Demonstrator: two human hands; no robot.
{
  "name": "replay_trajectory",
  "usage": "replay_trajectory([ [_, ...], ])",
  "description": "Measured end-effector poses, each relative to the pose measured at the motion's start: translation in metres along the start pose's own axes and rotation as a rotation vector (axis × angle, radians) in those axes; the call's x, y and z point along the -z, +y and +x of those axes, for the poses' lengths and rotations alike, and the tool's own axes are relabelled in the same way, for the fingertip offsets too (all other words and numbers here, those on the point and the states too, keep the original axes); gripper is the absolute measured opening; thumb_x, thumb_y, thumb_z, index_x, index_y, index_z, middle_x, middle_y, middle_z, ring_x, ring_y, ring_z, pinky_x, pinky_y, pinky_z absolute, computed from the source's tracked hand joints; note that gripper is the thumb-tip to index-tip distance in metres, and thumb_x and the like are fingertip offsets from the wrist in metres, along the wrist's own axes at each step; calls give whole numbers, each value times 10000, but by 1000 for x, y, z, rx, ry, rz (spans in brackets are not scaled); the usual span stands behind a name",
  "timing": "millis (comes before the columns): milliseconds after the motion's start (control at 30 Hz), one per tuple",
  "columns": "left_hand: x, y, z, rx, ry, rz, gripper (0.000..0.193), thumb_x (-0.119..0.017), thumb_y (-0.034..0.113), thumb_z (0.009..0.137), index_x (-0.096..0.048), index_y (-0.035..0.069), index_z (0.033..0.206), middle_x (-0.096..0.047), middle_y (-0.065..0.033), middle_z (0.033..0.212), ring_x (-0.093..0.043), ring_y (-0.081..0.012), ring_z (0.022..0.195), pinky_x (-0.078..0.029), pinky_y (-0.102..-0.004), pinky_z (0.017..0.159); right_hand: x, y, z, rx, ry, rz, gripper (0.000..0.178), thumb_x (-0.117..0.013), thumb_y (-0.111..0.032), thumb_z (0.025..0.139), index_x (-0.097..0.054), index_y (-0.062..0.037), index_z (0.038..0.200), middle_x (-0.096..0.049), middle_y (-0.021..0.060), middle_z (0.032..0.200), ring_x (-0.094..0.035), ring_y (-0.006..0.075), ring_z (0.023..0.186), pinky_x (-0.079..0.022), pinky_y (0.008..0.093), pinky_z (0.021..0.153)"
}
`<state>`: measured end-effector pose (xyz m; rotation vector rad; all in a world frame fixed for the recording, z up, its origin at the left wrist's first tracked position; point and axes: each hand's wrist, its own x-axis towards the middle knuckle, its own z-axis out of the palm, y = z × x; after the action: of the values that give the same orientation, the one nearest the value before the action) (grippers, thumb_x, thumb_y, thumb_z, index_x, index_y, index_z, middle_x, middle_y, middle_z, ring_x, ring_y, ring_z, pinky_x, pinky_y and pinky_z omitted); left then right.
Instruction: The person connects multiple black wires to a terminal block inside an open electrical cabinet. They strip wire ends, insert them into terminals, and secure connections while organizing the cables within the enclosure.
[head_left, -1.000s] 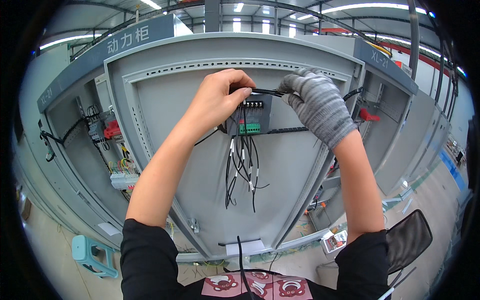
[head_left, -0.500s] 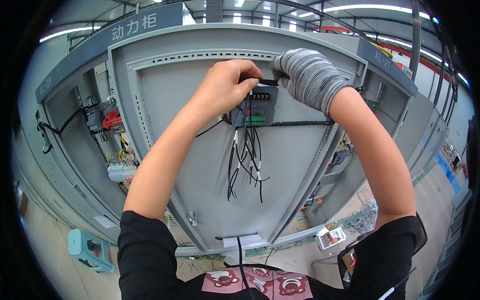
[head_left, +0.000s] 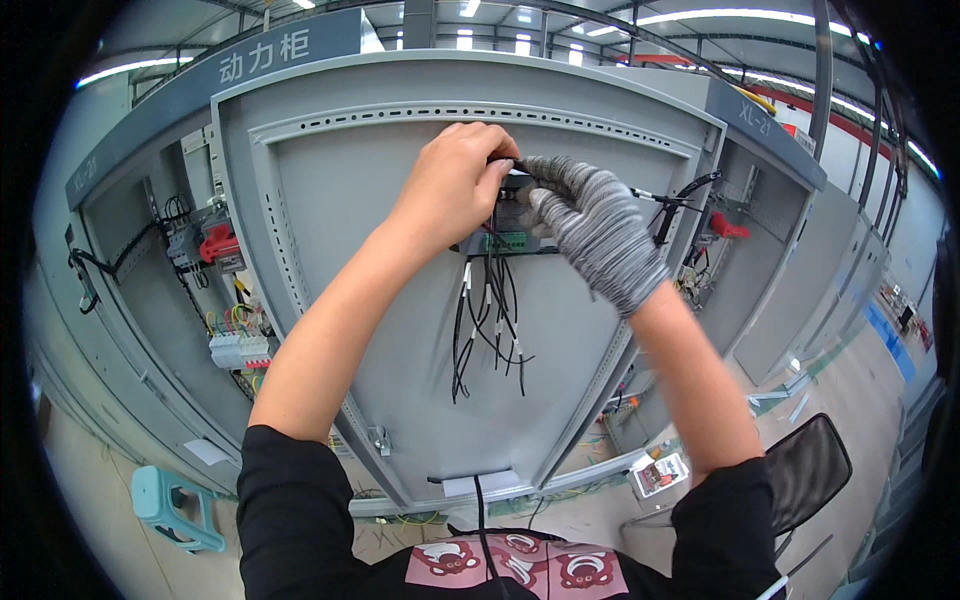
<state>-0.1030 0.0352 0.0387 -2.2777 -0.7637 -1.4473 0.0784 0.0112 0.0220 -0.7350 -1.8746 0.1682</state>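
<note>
My bare left hand [head_left: 455,180] is closed, thumb and index finger pinching a thin black wire [head_left: 518,166] above a dark panel meter. My right hand [head_left: 595,220], in a grey striped knit glove, is closed with its fingertips at the same wire, close beside the left. The meter [head_left: 515,240] is on the grey cabinet door and shows a green terminal strip; the gloved hand hides much of it. Several black wires [head_left: 490,320] with white sleeves hang below it, their lower ends loose.
The grey door [head_left: 420,420] carries a slotted rail [head_left: 420,113] along its top. A black cable bundle [head_left: 665,215] runs at its right edge. Open cabinets with red switch handles [head_left: 218,243] flank it. A turquoise stool [head_left: 175,510] stands lower left, a mesh-backed chair [head_left: 810,475] lower right.
My right hand has come left and down, closer to my left hand and in front of the meter. The left hand keeps its pinch. The cable bundle at the right edge has come into view.
</note>
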Motion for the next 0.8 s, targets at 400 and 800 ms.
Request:
replay_trajectory([
  [400, 0, -8, -2, -16, 49, -9, 111, -601, -15, 842, -644, -16, 944, -654, -132, 907, -643, -249, 848, -506, -334, 775, -94, -11, -26, -140, 390, 563, 353, -489, -27, 963, -521, 7, 1312, -603, 34, 836, -529, 87, 653, -470, 233, 602],
  [800, 3, -7, -4, 53, 29, -109, 102, -628, 39, 853, -646, -17, 936, -637, -126, 880, -615, -249, 831, -492, -338, 759, 26, -37, -122, 86, 662, 447, 390, -577, -259, 977, -518, -53, 1303, -643, 84, 1101, -629, 203, 967, -480, 330, 907],
])
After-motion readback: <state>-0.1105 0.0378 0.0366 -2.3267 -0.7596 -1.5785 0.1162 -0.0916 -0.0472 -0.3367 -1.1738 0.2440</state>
